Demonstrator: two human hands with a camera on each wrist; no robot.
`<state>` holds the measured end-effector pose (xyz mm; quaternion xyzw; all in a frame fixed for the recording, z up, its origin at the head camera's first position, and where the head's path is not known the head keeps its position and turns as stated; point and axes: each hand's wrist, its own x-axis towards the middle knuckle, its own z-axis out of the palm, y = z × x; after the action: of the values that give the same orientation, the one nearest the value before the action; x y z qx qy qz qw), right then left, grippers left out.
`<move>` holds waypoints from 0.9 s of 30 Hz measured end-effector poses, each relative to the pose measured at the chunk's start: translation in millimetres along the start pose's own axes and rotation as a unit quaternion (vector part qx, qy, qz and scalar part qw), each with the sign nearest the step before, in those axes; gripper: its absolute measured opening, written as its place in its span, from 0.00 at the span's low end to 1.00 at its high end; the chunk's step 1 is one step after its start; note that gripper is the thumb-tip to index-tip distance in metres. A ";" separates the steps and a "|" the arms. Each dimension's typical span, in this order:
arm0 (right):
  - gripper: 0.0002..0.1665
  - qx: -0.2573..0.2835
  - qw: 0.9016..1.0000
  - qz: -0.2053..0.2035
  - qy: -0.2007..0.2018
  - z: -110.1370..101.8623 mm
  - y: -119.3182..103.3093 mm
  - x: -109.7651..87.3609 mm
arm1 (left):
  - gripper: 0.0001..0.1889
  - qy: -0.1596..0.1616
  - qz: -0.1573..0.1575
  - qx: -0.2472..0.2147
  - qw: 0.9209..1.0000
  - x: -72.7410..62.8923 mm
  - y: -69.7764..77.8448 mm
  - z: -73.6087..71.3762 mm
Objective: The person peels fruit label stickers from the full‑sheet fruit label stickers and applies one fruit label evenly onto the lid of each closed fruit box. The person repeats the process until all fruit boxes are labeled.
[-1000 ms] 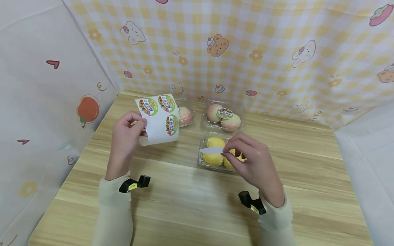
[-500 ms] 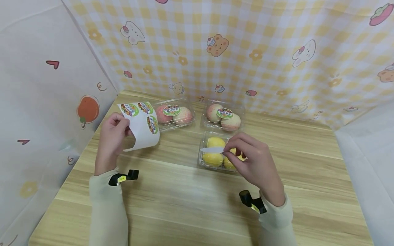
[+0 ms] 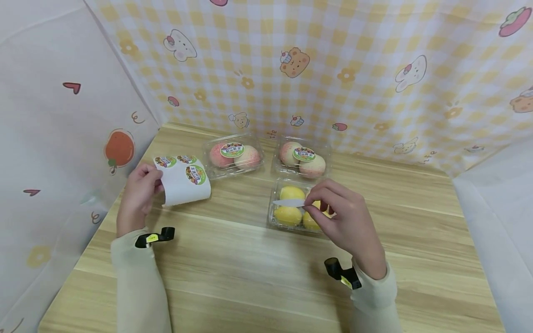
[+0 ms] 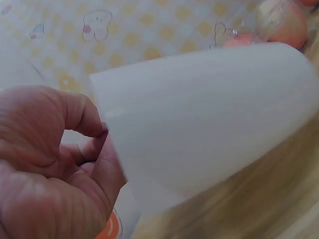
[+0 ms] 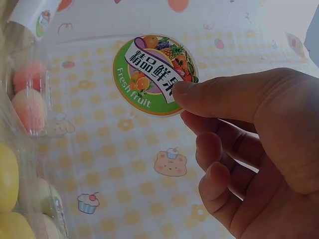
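My left hand pinches the edge of a white sticker sheet, which curves to the right and still bears a few round fruit stickers. In the left wrist view only the plain back of the sheet shows. Between thumb and forefinger, my right hand pinches one round fruit sticker, its printed face turned to the right wrist camera. From the head view that sticker appears nearly edge-on, above a clear plastic box of yellow fruit. The right hand partly covers this box.
Behind stand two clear boxes of peaches: one on the left and one on the right, each with a sticker on its lid. A checked cloth hangs at the back of the wooden table.
My left hand has moved left and toward me with the sticker sheet, uncovering the left peach box. The right hand has stayed almost still with its sticker.
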<state>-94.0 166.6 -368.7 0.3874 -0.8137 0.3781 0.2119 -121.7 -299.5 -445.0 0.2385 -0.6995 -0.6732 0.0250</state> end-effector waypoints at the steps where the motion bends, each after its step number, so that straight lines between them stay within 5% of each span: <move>1: 0.20 0.000 1.000 0.001 0.000 0.0 0.0 0.0 | 0.08 -0.004 -0.001 0.011 1.000 2.1 -3.2 -1.8; 10: 0.19 -0.001 1.000 0.003 -0.005 -1.0 1.3 -0.8 | 0.12 -0.032 -0.047 0.133 0.989 14.9 -23.7 -9.3; 19: 0.19 0.001 1.000 0.006 0.000 -1.6 3.7 -1.3 | 0.24 -0.002 -0.035 0.348 0.937 10.9 -26.3 -12.5; 27: 0.18 -0.001 1.000 0.014 -0.003 -3.3 5.3 -1.2 | 0.26 0.021 -0.040 0.378 0.925 7.2 -27.1 -12.7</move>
<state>-97.3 171.9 -369.8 0.3774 -0.8199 0.3791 0.2041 -115.4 -313.4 -471.8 0.2723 -0.8912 -0.3541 -0.0793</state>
